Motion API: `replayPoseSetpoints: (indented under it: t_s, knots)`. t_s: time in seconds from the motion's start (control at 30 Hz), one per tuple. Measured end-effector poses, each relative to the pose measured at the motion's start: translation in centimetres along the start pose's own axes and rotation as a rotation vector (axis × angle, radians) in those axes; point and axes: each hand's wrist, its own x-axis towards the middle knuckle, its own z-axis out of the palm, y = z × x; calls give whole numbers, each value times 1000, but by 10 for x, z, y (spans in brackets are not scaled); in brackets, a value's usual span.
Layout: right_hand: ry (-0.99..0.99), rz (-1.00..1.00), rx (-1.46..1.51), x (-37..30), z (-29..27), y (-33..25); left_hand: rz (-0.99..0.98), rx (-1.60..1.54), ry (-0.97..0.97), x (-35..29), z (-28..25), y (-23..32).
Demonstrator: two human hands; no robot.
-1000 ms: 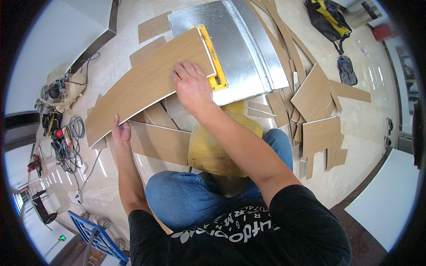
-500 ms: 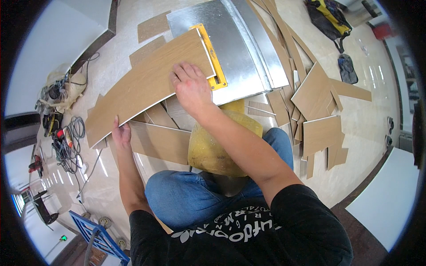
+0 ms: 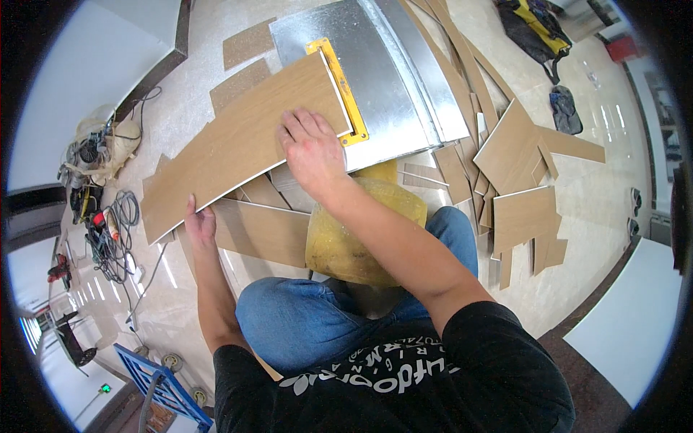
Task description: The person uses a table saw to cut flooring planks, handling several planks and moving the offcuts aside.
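A long wood-look board [image 3: 238, 130] with a pale edge lies slanting across the left part of a silver metal saw table [image 3: 393, 94]. Its right end rests along the yellow slotted insert plate [image 3: 348, 101], covering part of it. My left hand [image 3: 201, 222] grips the board's near edge close to its left end, thumb on top and the fingers mostly hidden below. On the board's face near the right end, my right hand [image 3: 314, 148] lies flat with fingers stretched forward. Whether a blade stands in the slot, I cannot tell.
A yellow rounded object [image 3: 367, 231] stands between my knees, under my right forearm. Board offcuts [image 3: 523, 220] are heaped on the right, with another board [image 3: 260, 234] below the held one. Cords [image 3: 108, 238] and tools lie left. A blue cart [image 3: 155, 382] stands lower left.
The board has shifted very slightly toward me, its left end a little to the right. Both hands keep their places on it, the left one moving slightly with it.
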Motion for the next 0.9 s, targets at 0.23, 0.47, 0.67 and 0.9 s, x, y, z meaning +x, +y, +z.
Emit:
replayPoseSetpoints:
  t_s: [0.23, 0.47, 0.67, 0.9]
  knots:
    - [-5, -5, -9, -5, -5, -4, 20, 45, 59, -9, 0, 2]
    - [-24, 11, 7, -7, -6, -5, -22, 40, 52, -16, 5, 2]
    - [-53, 6, -3, -9, -9, -9, 34, 40, 20, -11, -14, 2]
    - [-63, 5, 15, -11, -16, -9, -14, 21, -4, -7, -26, 0]
